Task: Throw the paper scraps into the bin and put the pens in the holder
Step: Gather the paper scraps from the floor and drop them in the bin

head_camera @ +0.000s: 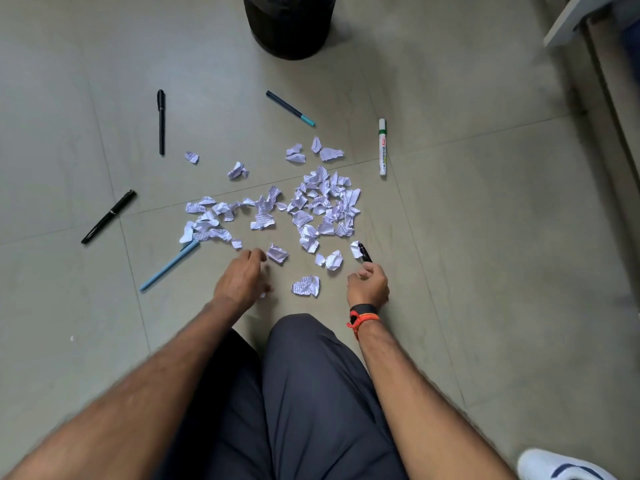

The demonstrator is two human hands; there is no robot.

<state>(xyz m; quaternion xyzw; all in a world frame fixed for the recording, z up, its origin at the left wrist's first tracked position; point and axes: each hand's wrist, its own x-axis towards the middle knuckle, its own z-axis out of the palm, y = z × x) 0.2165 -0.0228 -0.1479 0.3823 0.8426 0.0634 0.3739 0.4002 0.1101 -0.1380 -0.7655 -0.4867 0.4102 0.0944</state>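
1. Grey tiled floor strewn with crumpled white paper scraps in a loose heap at the middle; round black bin well apart at the far edge.
2. Pens scattered around the heap: slim black pen far left, capped black pen left, pale blue pen near left, dark teal-tipped pen far, white whiteboard marker right. No holder in view.
3. Left hand low over the near scraps, grip half curled; holding paper or not, cannot tell.
4. Right hand pinching a short black pen, tip beside a scrap.
5. Best done by sweeping scraps together into a handful, squeezing tight before carrying to the bin.
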